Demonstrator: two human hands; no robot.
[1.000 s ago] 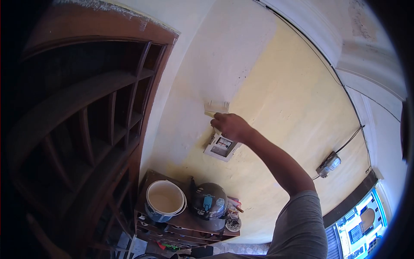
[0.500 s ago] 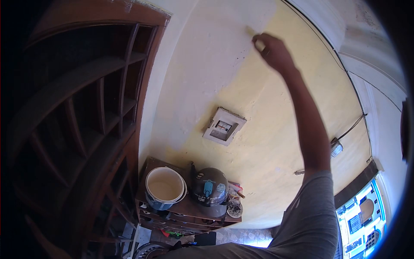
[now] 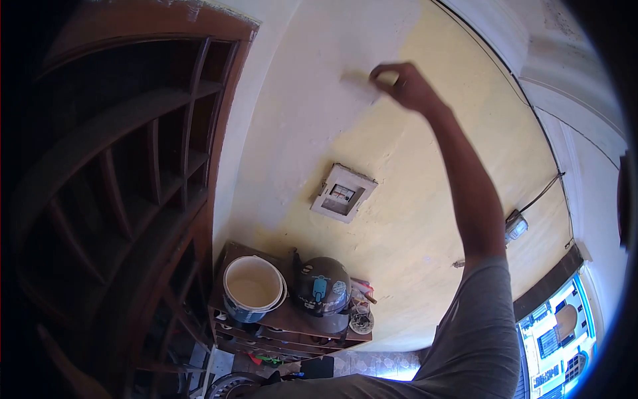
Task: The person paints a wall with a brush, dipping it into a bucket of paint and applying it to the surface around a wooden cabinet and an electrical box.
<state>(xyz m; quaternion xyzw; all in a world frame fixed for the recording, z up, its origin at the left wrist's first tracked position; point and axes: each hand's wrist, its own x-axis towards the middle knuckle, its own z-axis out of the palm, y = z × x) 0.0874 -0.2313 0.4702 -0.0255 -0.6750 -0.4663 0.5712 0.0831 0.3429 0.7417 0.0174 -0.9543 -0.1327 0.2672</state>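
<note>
My right hand (image 3: pixel 407 86) is raised against the upper wall, its fingers closed round a pale yellowish paintbrush (image 3: pixel 357 78). Motion blurs the brush, whose end points left over the whitish painted area (image 3: pixel 312 100). To the right of that area the wall (image 3: pixel 425 179) is yellow, with an uneven border between the two colours. Below the hand, a recessed square box with a pale frame (image 3: pixel 323 203) is set in the wall. My left hand is out of view.
On a brown shelf unit (image 3: pixel 292 324) below stand a white-rimmed paint bucket (image 3: pixel 244 312), a dark helmet (image 3: pixel 322 286) and small items. A brown wooden lattice frame (image 3: pixel 193 133) rises at left. A cable runs to a lamp-like fixture (image 3: pixel 516 227) at right.
My right hand has moved left and down along the wall with the paintbrush. The brush now lies more level and further left. The view has shifted slightly.
</note>
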